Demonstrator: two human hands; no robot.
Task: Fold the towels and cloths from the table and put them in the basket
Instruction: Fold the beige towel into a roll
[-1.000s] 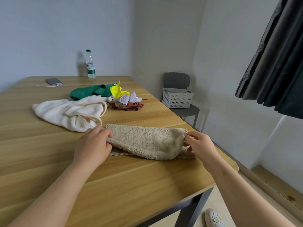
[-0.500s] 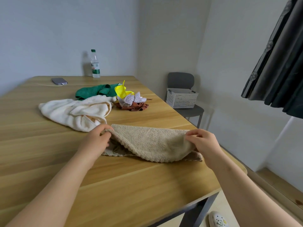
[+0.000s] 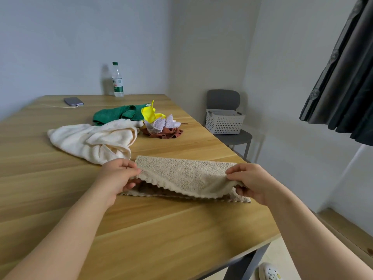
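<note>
Nearest, a white shoe [image 3: 269,271] showed on the floor by the table [image 3: 161,229] leg, bottom R. Both bare forearms reached fwd over the wooden top.

L hand [image 3: 119,174] pinched the L corner of the beige towel [image 3: 185,174] btwn thumb and curled fingers. R hand [image 3: 250,182] pinched the R corner the same way, thumb on top, fingers tucked under. The towel sat near the table's R front corner, doubled over in 2 layers: top layer lifted off w/ its scalloped edge facing the person, bottom layer flat on the wood, fold line on the far side.

Just behind the L hand lay a crumpled cream towel [image 3: 90,138], touching a green cloth [image 3: 117,115] further back. Beside those, a small heap: yellow cloth [image 3: 148,114], spotted white cloth [image 3: 163,124], brown cloth [image 3: 163,133] underneath.

Far end of the table: a phone [image 3: 73,101] w/ a cable plugged in, and a water bottle [image 3: 117,80] upright near the wall.

Off the table's R side, the white basket [image 3: 224,122] sat on a grey chair [image 3: 224,99]; couldn't tell its contents. Dark curtain [image 3: 347,77] hung at upper R.
</note>
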